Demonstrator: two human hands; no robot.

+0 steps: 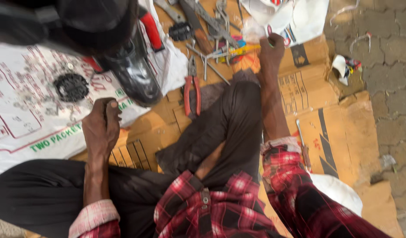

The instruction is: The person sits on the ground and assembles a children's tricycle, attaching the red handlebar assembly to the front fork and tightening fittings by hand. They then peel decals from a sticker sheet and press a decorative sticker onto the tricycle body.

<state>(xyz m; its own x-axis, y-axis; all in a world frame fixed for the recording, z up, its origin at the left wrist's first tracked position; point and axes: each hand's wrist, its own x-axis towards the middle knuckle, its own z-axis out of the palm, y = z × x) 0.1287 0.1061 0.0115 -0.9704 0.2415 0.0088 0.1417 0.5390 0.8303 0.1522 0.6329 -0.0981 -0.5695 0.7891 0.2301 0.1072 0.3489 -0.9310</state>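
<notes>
Cardboard (317, 110), flattened, covers the floor under you; its right edge ends at grey paving (388, 57), and that right half of the sheet is mostly bare. A white sack (22, 105) overlaps the cardboard's left part.

Your right hand (271, 50) reaches forward past your raised knee (238, 110), arm straight, sleeve pushed up the forearm. Its grip is closed at the near edge of a tool pile (212, 33): spanners, rods, a yellow-handled piece. What the fingers pinch is too blurred to tell. Red pliers (192, 90) lie just left of the knee, apart from that hand. A loose screwdriver (303, 147) lies beside your right elbow.

Your left hand (101, 125) is down on the sack's lower edge, wrist bent, fingers curled into a fist. It sits close under a black glossy part (132, 72); you cannot tell whether they touch, or whether the fist encloses anything. A black sprocket (71, 87) rests on the sack, up-left of that hand.
</notes>
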